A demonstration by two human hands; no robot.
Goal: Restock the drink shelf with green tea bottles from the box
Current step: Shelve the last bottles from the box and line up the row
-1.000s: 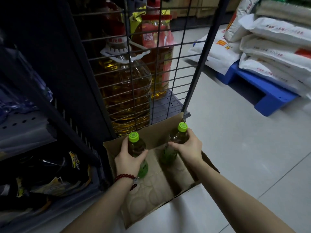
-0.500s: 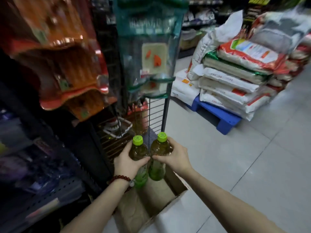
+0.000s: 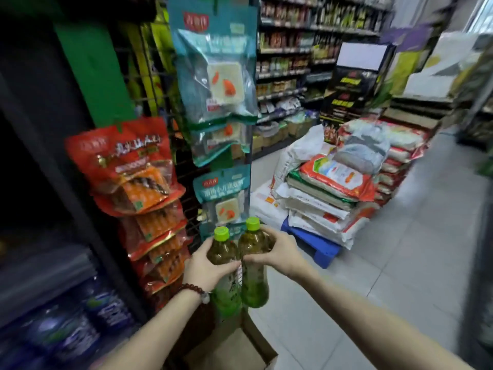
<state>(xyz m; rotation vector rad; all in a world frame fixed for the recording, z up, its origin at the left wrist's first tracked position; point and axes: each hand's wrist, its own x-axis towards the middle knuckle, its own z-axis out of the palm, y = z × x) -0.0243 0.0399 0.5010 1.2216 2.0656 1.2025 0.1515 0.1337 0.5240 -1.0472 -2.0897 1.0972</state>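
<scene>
I hold two green tea bottles upright, side by side and touching, above the cardboard box (image 3: 240,351) on the floor. My left hand (image 3: 205,265) grips the left bottle (image 3: 222,268) around its middle; a bead bracelet is on that wrist. My right hand (image 3: 277,253) grips the right bottle (image 3: 253,279) near its shoulder. Both bottles have lime-green caps and green labels. The dark shelf (image 3: 66,303) with blue-labelled bottles stands to my left.
Red snack packs (image 3: 128,169) and teal packets (image 3: 218,84) hang on a wire rack just ahead. Stacked rice sacks (image 3: 328,190) lie on a blue pallet (image 3: 317,244) to the right. Grey tiled floor stretches right; more store shelves stand at the back.
Both hands lifted the two bottles out of the box and brought them together. My view rose from the box and oil jugs to the hanging packets and the aisle.
</scene>
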